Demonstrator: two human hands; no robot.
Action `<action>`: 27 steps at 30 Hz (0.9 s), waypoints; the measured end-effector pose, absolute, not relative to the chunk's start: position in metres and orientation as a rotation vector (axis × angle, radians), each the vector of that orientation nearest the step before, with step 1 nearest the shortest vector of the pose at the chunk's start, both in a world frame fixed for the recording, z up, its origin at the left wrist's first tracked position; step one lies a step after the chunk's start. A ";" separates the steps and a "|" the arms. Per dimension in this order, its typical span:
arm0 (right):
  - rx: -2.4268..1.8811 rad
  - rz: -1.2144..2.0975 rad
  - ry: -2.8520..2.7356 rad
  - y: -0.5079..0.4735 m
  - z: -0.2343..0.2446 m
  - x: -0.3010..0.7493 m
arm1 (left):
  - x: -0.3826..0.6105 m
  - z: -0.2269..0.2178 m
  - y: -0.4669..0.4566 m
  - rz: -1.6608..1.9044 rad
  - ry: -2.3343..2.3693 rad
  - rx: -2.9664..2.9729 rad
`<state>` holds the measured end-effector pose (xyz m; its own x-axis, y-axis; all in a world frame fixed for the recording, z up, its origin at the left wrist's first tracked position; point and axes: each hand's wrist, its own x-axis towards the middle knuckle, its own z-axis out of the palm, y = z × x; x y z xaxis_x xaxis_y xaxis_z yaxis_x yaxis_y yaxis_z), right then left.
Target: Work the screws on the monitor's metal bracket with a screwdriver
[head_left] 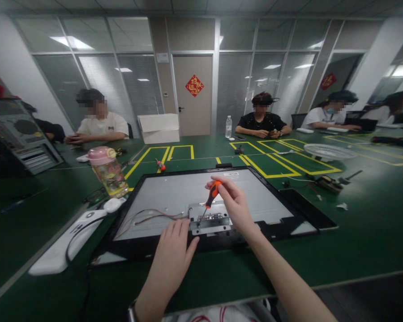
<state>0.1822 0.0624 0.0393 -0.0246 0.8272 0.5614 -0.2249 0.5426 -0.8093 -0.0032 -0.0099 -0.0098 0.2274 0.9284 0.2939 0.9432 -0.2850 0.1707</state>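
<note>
A flat display panel (168, 192) with a grey back and black frame lies on the green table in front of me. My right hand (235, 201) grips the orange-and-black handle of a screwdriver (213, 192), which leans with its tip down at the left part of a metal bracket (218, 229). Whether the tip sits in a screw is too small to tell. My left hand (173, 246) rests flat at the panel's near edge, fingers stretched out beside the bracket's left end. Thin wires (151, 211) run leftward from the bracket across the panel.
Left of the panel are a white power strip (67, 241), a pink-lidded bottle (109, 172) and an opened computer case (18, 134). A dark tablet-like slab (309, 210) lies at the right. Several people sit across the table, near a white box (159, 129) and a water bottle (228, 127).
</note>
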 end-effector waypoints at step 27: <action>-0.607 0.965 -1.320 0.064 0.037 0.183 | -0.004 -0.011 -0.009 -0.569 -1.803 -2.406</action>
